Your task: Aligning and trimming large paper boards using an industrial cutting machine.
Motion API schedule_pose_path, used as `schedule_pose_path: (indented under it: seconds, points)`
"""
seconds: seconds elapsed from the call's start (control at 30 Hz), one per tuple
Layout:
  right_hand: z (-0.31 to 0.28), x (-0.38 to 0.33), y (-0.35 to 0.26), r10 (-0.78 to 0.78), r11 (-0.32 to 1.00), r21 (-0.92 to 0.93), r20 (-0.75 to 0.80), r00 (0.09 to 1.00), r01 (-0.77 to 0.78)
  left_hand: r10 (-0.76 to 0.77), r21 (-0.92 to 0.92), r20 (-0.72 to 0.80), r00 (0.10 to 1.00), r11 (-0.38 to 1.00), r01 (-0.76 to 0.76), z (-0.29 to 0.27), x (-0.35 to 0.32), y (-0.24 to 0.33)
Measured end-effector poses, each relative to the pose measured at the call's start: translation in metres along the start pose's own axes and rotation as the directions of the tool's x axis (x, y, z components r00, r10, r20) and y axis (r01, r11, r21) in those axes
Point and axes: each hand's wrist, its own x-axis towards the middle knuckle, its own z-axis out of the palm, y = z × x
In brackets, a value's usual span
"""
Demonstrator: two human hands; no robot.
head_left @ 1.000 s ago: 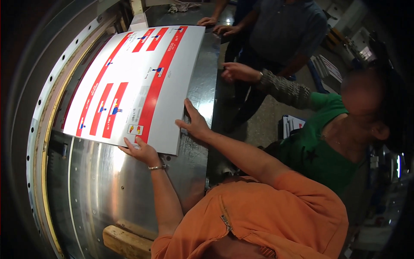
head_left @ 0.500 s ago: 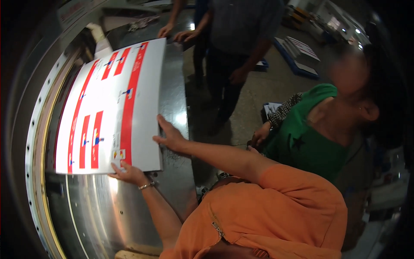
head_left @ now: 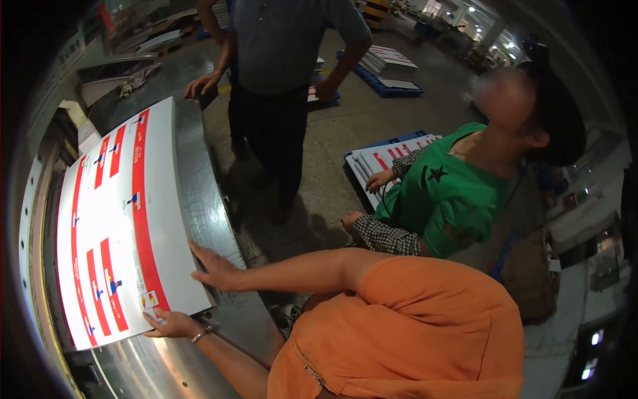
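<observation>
A large white printed sheet (head_left: 163,219) with red bands and small blue figures lies bowed on a metal table, its far left side against the machine. My left hand (head_left: 174,324), wearing a bracelet, has closed on the sheet's near edge by the corner, the thumb on top. Along the sheet's right edge rests my right hand (head_left: 218,267), fingers spread and the palm facing the edge. Whether more sheets lie beneath this one I cannot tell.
A person in a grey shirt (head_left: 279,46) stands beyond the table (head_left: 199,159), one hand near its edge. To the right is a person in a green top (head_left: 445,183), beside a stack of printed sheets (head_left: 365,163). Another stack (head_left: 389,60) stands farther back.
My view has turned right, so the sheet and table appear farther left and lower. Both my hands stay at the same sheet edges. More of the stacks on the floor shows.
</observation>
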Motion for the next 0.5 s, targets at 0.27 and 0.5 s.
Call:
schedule_pose_path:
  seconds: [0.27, 0.5]
  points:
    - [0.004, -0.070, -0.021, -0.094, 0.995, -0.013, 0.193, 0.977, 0.098, -0.039, -0.071, 0.034, 0.999, 0.997, 0.041, -0.001, 0.003, -0.002]
    - [-0.038, -0.120, -0.024, -0.186, 0.959, 0.275, 0.413, 0.891, 0.073, -0.038, -0.061, 0.017, 0.999, 0.997, 0.039, 0.004, 0.004, -0.015]
